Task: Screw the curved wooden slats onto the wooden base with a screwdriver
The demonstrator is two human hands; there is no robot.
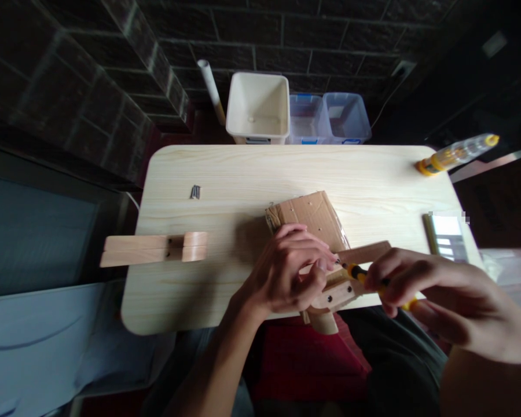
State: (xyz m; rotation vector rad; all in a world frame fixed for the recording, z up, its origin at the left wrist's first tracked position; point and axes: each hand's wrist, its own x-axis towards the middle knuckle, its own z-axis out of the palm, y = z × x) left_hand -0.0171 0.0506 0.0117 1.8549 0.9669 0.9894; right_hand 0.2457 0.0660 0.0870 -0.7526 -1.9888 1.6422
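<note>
In the head view, my right hand (421, 284) is wrapped round a yellow and black screwdriver (356, 273). The tool's tip points left, at a small dark screw by the upper wooden piece (364, 253). My left hand (293, 269) presses on the work with curled fingers, its fingertips close to that screw; what they pinch is too small to make out. Under the hands, a lower wooden piece (339, 295) shows two dark holes, and a rounded wooden end (323, 322) juts past the table's front edge. Behind them lies a cardboard box (312, 214), partly covered by my left hand.
The pale table (226, 168) holds several screws (195, 192) and paired wooden pieces (151, 250) overhanging its left edge. A clear, yellow-capped bottle (455, 155) and a phone-like device (448, 236) are at right. Bins (258, 107) stand behind.
</note>
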